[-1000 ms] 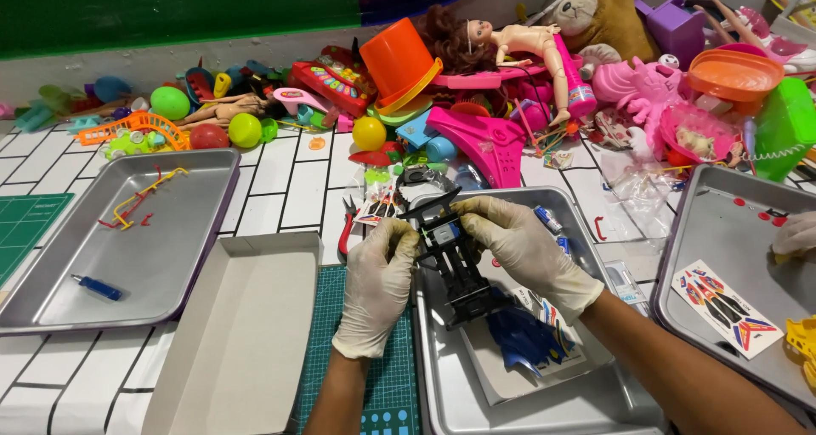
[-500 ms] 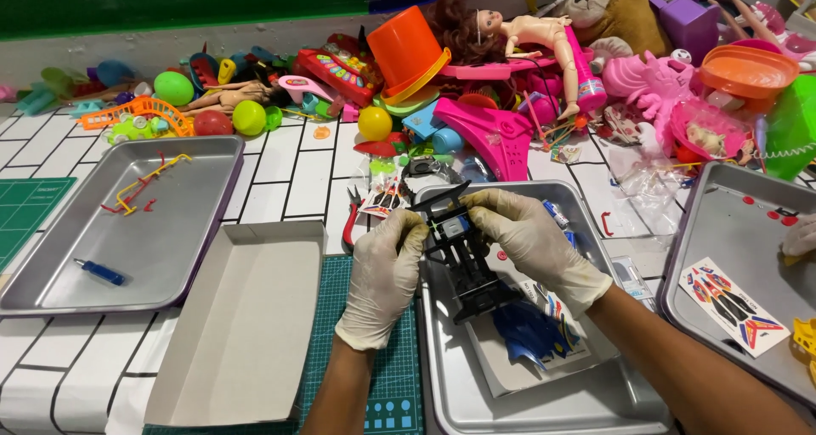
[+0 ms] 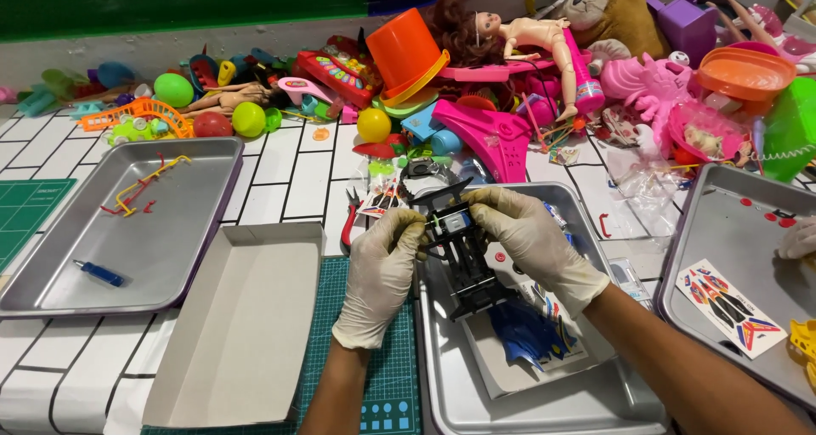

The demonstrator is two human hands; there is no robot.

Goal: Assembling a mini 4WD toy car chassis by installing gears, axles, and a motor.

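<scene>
Both gloved hands pinch a black toy car frame (image 3: 463, 261) above the middle metal tray (image 3: 527, 401): the left hand (image 3: 380, 269) steadies its side, and the right hand (image 3: 531, 244) presses fingertips on the small motor at its top, seemingly to hold it level. Below lies a blue plastic part (image 3: 527, 333). An open white box (image 3: 238, 324) sits to the left, and a colourful sticker sheet (image 3: 731, 307) lies in the right tray (image 3: 680, 257).

Black plastic toy car chassis (image 3: 463, 261), small blue-and-silver motor at its upper end, held tilted above the metal tray (image 3: 544, 405).
</scene>
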